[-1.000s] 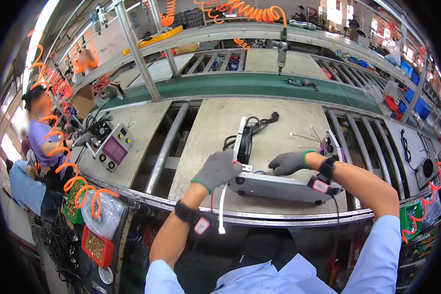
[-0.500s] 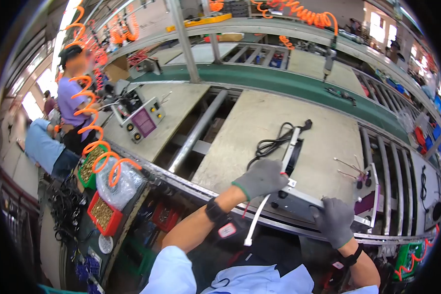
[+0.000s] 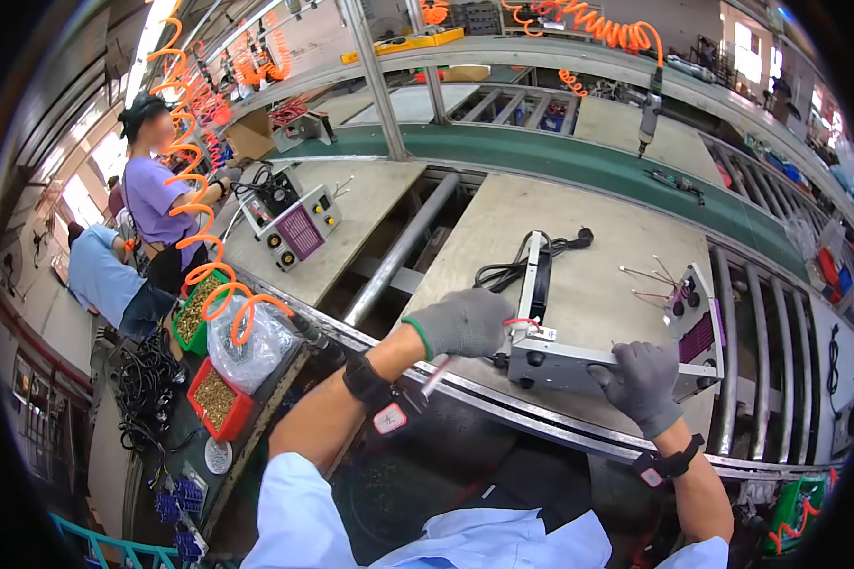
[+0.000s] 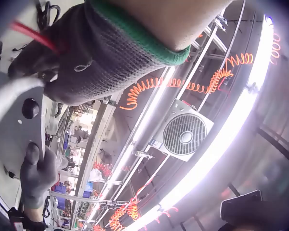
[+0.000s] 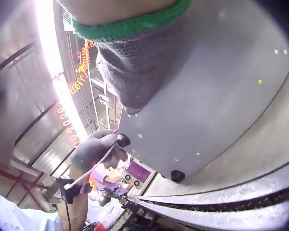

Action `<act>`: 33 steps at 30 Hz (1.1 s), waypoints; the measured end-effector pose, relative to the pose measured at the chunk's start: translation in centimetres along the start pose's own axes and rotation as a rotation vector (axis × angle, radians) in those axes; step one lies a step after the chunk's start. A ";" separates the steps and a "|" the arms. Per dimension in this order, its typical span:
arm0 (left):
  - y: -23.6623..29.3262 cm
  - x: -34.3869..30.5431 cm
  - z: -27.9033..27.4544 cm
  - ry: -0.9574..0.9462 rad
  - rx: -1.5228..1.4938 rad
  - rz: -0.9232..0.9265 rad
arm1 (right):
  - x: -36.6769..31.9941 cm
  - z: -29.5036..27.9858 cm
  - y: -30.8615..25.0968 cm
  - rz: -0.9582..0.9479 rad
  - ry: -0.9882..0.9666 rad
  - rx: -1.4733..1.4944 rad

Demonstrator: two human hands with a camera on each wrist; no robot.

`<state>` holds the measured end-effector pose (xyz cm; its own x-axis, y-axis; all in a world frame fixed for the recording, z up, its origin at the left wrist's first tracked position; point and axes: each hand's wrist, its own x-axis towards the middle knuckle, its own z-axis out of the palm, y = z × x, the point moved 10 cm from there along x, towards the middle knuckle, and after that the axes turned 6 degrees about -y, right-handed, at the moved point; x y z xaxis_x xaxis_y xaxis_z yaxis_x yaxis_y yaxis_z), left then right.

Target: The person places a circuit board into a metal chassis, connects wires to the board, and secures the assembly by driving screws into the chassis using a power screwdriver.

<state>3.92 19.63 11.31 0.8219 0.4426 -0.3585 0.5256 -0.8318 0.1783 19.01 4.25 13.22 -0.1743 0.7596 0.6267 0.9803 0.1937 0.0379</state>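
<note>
A grey sheet-metal machine chassis (image 3: 564, 368) stands tilted up on a board, its underside with black rubber feet towards me. My gloved right hand (image 3: 643, 384) grips the upper edge of its base plate, thumb on the underside. At the chassis's left corner my gloved left hand (image 3: 465, 322) holds a white cable (image 5: 94, 167) and a red wire (image 3: 521, 321). The cable's loose end is blurred in the head view. A fan panel (image 3: 538, 280) rises at the chassis's left end, a purple-grilled panel (image 3: 698, 334) at its right.
A black power cord (image 3: 505, 274) lies behind the fan panel. Rollers (image 3: 403, 251) flank the board. At left, another person (image 3: 156, 194) stands by a similar machine (image 3: 299, 228); red (image 3: 220, 398) and green bins hold small parts. A power screwdriver (image 3: 650, 119) hangs at the back.
My right hand has come from inside the chassis to its base plate's edge. My left hand has shifted left from the corner, and the white cable swings with it. The head view has turned left.
</note>
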 end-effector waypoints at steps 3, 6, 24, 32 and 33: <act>-1.1 0.9 -3.9 0.343 0.249 -0.135 | -0.1 0.0 0.1 0.013 -0.008 0.000; -3.9 2.9 -3.3 0.675 0.365 0.023 | -0.4 0.2 -0.2 0.017 -0.032 -0.034; -9.9 -23.8 8.5 1.288 0.071 -0.438 | 0.5 2.0 -0.3 -0.020 -0.046 -0.019; -29.2 -46.9 17.1 0.741 -0.002 -1.248 | 4.9 2.5 -5.7 -0.089 -0.163 0.127; -30.3 -47.9 17.9 0.606 -0.060 -1.277 | 6.0 2.9 -6.7 -0.088 -0.183 0.149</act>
<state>-55.26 17.62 6.65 -0.2616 0.9549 0.1403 0.9644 0.2527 0.0784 11.15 9.35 14.44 -0.2858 0.8329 0.4740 0.9384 0.3435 -0.0377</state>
